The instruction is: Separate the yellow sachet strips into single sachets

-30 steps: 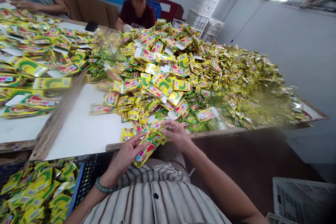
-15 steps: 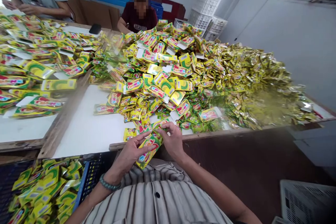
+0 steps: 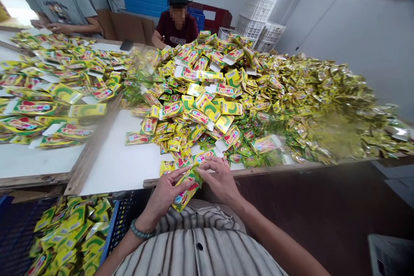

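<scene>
My left hand (image 3: 163, 196) and my right hand (image 3: 221, 180) are together just in front of the table's near edge, over my lap. Both grip one yellow, red and green packet (image 3: 186, 187), which hangs tilted between them. The left fingers clasp its lower side, the right fingers pinch its upper end. Just beyond the hands, small yellow sachets (image 3: 176, 155) lie on the white table (image 3: 119, 168) at the foot of a big heap of packets (image 3: 210, 90).
A blue crate (image 3: 111, 224) of similar packets stands at my lower left. A second table (image 3: 39, 159) on the left is covered with packets. Two other people work at the far side. White crates (image 3: 258, 30) are stacked at the back; another white crate (image 3: 391, 254) sits lower right.
My hands stayed together on the packet, fingers shifting slightly at its top. The view has tilted up a little, bringing more of the far side into sight.
</scene>
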Action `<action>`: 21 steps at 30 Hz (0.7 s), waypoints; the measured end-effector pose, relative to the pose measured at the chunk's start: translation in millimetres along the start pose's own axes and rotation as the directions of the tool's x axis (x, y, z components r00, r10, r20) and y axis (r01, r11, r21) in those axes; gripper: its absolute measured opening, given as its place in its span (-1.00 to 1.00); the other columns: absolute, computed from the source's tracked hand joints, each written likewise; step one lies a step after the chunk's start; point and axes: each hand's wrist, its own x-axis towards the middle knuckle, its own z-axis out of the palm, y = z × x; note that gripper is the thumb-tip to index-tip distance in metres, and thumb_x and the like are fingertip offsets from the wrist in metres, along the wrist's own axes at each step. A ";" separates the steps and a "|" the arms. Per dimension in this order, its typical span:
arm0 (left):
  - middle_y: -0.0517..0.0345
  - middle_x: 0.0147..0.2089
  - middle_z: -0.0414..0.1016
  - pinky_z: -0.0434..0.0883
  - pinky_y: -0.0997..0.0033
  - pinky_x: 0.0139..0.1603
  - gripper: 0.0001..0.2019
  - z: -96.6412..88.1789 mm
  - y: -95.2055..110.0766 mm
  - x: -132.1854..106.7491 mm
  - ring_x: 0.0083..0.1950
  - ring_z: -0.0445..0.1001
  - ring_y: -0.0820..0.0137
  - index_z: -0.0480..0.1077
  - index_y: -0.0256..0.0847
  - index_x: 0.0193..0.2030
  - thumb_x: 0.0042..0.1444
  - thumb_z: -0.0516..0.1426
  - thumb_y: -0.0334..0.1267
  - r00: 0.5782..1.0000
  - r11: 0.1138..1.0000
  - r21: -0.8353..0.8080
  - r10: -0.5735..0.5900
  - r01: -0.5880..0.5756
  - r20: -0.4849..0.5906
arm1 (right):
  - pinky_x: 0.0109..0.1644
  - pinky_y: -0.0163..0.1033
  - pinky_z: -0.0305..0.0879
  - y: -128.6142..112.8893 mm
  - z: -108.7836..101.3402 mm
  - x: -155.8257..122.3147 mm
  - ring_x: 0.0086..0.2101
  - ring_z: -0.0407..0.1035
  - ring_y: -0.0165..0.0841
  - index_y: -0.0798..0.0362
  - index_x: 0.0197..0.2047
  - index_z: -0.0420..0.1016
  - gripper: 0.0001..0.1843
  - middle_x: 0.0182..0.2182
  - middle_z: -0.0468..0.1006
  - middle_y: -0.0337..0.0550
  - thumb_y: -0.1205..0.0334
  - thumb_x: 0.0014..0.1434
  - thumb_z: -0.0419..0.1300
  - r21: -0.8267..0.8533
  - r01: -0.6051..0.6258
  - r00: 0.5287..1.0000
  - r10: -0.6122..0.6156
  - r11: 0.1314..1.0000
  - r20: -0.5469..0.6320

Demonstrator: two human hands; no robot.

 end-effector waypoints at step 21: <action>-0.02 -0.03 0.58 0.43 0.17 0.06 -0.44 -2.9 3.6 -6.4 0.01 0.52 0.12 0.48 -0.23 0.01 -0.19 0.38 -0.16 0.997 0.997 0.069 0.028 -0.023 -0.068 | 0.04 -0.06 0.02 -9.0 1.4 -4.0 -0.04 0.33 -0.20 -0.09 -0.42 0.53 -0.86 -0.39 0.58 -0.28 0.32 0.14 0.23 -0.059 0.101 0.989 -0.094 0.993 0.113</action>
